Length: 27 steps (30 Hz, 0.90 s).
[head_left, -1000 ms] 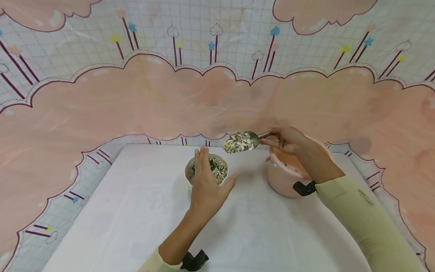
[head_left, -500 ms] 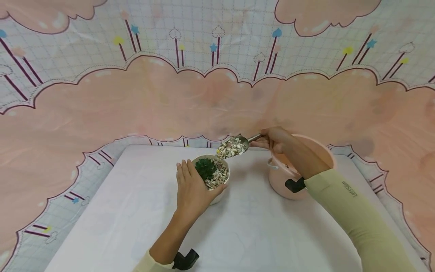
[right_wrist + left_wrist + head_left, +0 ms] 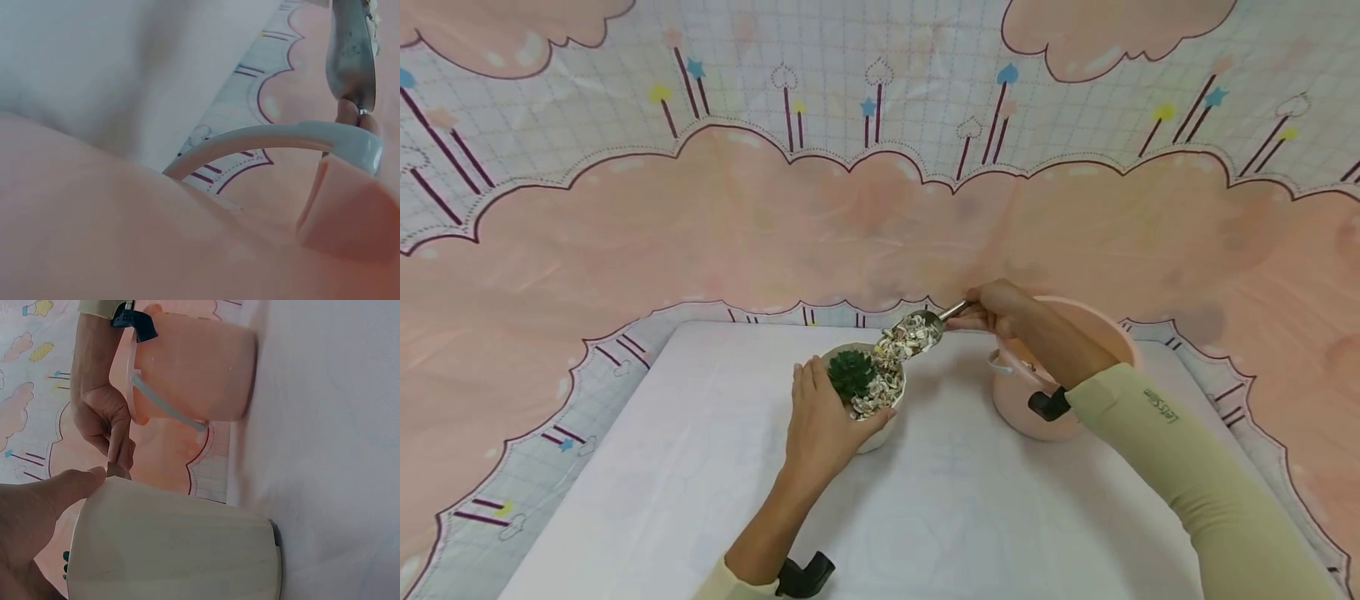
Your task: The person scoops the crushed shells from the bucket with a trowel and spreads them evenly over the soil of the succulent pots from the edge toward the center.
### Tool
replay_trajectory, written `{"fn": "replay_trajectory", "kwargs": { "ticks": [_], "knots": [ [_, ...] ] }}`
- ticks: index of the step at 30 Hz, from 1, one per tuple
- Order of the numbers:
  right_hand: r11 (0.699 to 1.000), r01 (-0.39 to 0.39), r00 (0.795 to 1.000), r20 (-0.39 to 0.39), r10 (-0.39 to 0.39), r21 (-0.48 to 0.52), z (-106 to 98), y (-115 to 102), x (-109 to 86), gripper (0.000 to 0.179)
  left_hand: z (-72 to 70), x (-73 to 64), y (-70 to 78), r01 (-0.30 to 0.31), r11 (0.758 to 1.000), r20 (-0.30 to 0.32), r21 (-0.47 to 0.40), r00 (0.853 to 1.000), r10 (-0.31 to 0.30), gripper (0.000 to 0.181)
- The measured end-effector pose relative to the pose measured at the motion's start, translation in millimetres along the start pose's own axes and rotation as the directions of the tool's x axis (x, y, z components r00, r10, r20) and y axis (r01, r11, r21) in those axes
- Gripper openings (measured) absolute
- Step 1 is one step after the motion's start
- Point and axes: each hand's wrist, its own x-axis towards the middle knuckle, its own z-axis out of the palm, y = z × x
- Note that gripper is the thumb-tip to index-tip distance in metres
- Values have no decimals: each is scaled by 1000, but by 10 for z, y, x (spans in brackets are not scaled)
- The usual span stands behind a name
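A whitish plant pot [image 3: 175,544] stands on the table, with a dark green succulent [image 3: 850,373] and pale, flaky bits inside. My left hand [image 3: 820,421] holds the pot from its near left side, thumb along the near rim and fingers round the left. My right hand [image 3: 1007,307] grips the handle of a metal scoop [image 3: 351,56]. Heaped with more pale flakes [image 3: 910,335], the scoop slants down to the left, its tip over the pot's far right rim. In the left wrist view the pot hides most of the scoop.
A pink bucket [image 3: 1033,408] stands right of the pot, under my right forearm. Its light grey handle [image 3: 269,134] hangs down on the side toward the pot. Behind the white table [image 3: 955,517] rises a patterned backdrop cloth [image 3: 820,233].
My left hand has moved from over the pot to its left side and taken hold. The right hand has brought the loaded scoop left and down to the pot, its tip now lower.
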Motion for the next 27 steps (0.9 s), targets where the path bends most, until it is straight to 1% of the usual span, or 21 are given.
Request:
{"fn": "replay_trajectory", "kwargs": {
  "ticks": [4, 7, 11, 16, 18, 20, 21, 24, 27],
  "knots": [
    [1000, -6, 999, -34, 5, -20, 21, 22, 8, 36, 0, 11, -42, -1, 1000, 16, -19, 1000, 1, 131],
    [999, -8, 999, -50, 6, -36, 25, 33, 1, 37, -10, 26, -82, -16, 999, 30, -43, 999, 18, 130],
    [999, -1, 999, -43, -1, -36, 25, 44, -8, 39, -31, 53, -154, -53, 996, 44, -74, 997, 56, 131],
    [999, 17, 999, -33, -18, -30, 28, 42, -24, 41, -66, 110, -245, -97, 989, 75, -108, 992, 105, 132],
    [999, 17, 999, -31, -18, -27, 24, 38, -27, 40, -77, 121, -258, -104, 988, 83, -117, 990, 114, 133],
    [1000, 20, 999, -31, -21, -23, 16, 34, -24, 39, -86, 109, -239, -94, 988, 83, -120, 991, 104, 133],
    [1000, 20, 999, -32, -21, -21, 15, 31, -25, 39, -90, 95, -217, -81, 990, 77, -118, 993, 90, 134],
    [1000, 27, 999, -34, -27, -12, 8, 31, -22, 40, -91, 37, -141, -20, 994, 58, -105, 998, 26, 137],
    [999, 34, 999, -36, -34, -3, 5, 42, -19, 40, -67, -3, -96, 41, 995, 51, -88, 998, -36, 137]
  ]
}}
